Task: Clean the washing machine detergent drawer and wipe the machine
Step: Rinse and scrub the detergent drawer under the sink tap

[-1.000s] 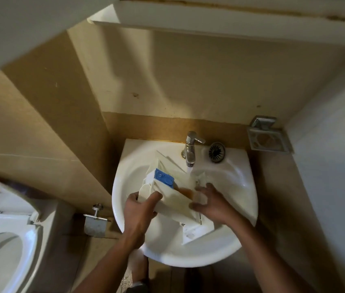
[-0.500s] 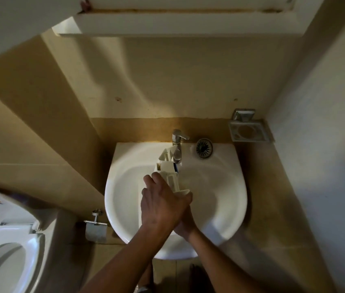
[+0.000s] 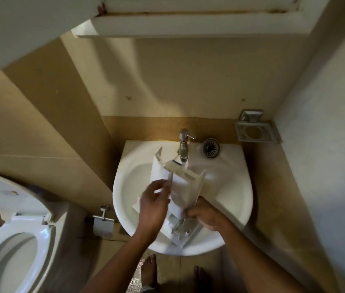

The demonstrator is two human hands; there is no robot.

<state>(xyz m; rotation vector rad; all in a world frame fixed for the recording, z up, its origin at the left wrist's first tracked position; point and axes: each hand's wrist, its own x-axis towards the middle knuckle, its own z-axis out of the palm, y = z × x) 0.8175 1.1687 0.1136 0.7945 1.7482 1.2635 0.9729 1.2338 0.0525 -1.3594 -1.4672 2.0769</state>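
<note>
- Head view shows the detergent drawer (image 3: 185, 187) in the middle of the frame, held tilted over the white sink (image 3: 237, 199), its far end just below the spout of the tap (image 3: 183, 148).
- Left hand (image 3: 153, 205) closes on the left side of the drawer, thumb and fingers on a thin wall; right hand (image 3: 206, 214) is clamped on the lower right part, near the end that points to the person.
- Whether water runs from the tap I cannot tell; no clear stream is visible.
- I judge the step in hand to be rinsing and rubbing the drawer, so the machine itself is not yet wiped and it is not in view.
- To do it well, I would keep one hand firm as the holder and let the other one rub inside each compartment, because residue probably sits in the corners and under the blue insert (image 3: 177, 162).
- Better to keep the drawer low in the basin, so that splashes stay inside and do not reach the floor where the bare feet (image 3: 148, 269) stand.
- Wet plastic can slip, so the grip should be on the walls, not on the smooth flat face.
- Loose drain strainer (image 3: 210, 148) lies on the sink rim at the upper right of the tap; the drawer should not knock it.
</note>
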